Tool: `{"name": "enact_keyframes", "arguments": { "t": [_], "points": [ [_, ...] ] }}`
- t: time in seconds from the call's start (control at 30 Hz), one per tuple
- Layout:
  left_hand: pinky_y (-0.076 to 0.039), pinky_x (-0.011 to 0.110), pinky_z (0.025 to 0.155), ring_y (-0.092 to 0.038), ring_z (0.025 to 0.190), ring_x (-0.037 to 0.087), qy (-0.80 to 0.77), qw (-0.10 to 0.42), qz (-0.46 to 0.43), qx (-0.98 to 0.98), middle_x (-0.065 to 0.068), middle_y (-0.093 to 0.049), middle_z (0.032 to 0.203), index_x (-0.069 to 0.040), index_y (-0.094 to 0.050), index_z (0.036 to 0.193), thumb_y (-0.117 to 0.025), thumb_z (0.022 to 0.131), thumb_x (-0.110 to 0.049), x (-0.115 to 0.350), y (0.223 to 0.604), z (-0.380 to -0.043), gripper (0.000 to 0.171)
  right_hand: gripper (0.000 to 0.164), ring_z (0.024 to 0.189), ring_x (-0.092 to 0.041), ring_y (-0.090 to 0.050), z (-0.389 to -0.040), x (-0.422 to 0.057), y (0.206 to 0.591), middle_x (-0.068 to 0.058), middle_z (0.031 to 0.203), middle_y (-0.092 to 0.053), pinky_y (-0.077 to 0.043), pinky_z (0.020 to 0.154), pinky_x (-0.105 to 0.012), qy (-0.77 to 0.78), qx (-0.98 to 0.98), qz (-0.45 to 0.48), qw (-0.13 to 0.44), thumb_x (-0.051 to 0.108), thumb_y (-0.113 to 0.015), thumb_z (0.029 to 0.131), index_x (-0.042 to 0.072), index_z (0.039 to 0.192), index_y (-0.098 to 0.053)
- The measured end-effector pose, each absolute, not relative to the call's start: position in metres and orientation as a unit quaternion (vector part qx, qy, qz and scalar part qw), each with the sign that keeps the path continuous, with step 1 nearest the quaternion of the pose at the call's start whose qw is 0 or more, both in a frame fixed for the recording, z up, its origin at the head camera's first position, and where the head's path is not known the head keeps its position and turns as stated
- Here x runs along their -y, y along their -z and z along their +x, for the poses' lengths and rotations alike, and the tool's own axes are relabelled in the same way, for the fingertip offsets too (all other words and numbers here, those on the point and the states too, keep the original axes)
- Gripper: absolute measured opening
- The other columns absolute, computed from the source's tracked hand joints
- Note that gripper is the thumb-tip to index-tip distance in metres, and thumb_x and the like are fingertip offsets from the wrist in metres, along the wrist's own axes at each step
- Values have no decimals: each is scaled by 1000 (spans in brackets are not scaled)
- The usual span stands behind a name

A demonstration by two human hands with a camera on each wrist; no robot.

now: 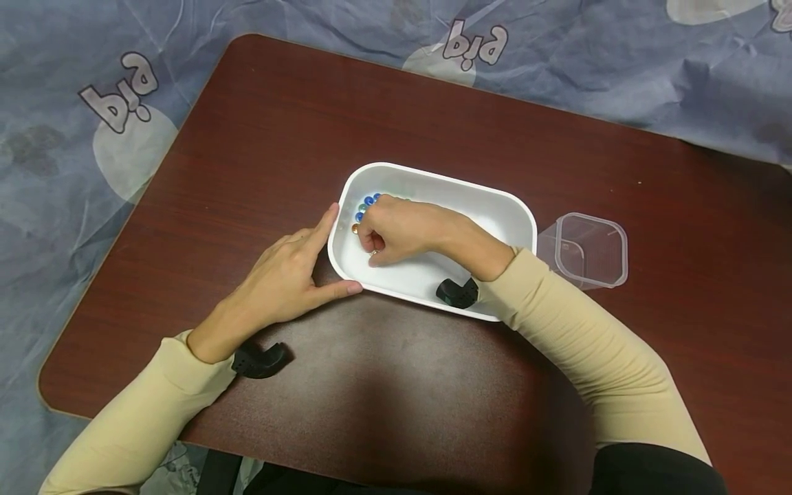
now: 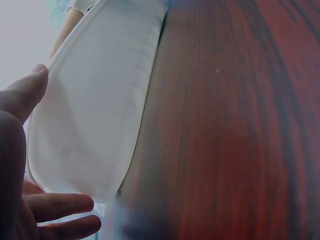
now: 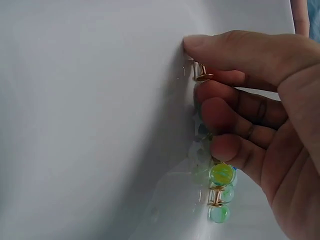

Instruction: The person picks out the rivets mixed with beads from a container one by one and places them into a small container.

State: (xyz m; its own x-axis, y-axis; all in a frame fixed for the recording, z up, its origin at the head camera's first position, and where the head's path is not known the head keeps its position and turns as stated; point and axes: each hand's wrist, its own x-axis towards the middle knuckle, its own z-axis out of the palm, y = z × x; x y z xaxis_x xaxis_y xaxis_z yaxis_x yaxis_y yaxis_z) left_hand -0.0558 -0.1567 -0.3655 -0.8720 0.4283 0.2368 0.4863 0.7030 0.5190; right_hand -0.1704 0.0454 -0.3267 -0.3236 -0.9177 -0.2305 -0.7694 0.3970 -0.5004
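A white tray (image 1: 427,285) lies on the table. My left hand (image 1: 278,282) spans its near left corner, thumb and index finger spread and touching the outside edge. In the left wrist view the tray's outer wall (image 2: 100,100) shows beside the thumb. My right hand (image 1: 402,230) is inside the tray with curled fingers. In the right wrist view a small gold spool-shaped piece (image 3: 202,74) sits between its thumb and index finger. Several glass marbles (image 3: 223,174) and another gold spool-shaped piece (image 3: 216,196) lie beyond the fingers. Blue marbles (image 1: 369,200) line the tray's left end, partly hidden by the hand.
A clear plastic container (image 1: 590,251) stands just right of the tray. The brown table (image 1: 297,124) has rounded corners, with a blue patterned cloth (image 1: 346,34) beyond. A black wrist device (image 1: 262,361) is on the left arm, another (image 1: 458,293) on the right.
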Motion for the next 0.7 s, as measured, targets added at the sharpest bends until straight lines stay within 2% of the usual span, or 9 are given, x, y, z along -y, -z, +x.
{"name": "enact_keyframes", "arguments": {
  "t": [0.2,0.43,0.7],
  "points": [
    [-45,50,93,-59,113,33,295,54,-252,920,22,-56,137,0,-19,156,-79,80,-47,157,367,-56,108,11,65,-13,-52,-171,-46,326,3,64,-56,-43,63,-27,151,-800,-525,248,0,-65,76,9,71,-67],
    [-46,50,89,-61,107,32,296,62,-254,919,22,-57,136,0,-20,156,-78,82,-49,157,367,-55,106,9,67,-13,-49,-171,-48,323,0,67,-55,-41,64,-27,146,-805,-517,251,-2,-66,74,7,76,-67],
    [-46,50,91,-60,110,32,289,56,-247,923,21,-56,137,-1,-20,156,-75,82,-54,157,365,-55,106,12,67,-13,-47,-171,-49,318,0,69,-55,-39,63,-26,146,-809,-515,243,-4,-63,73,7,77,-67]
  ]
}}
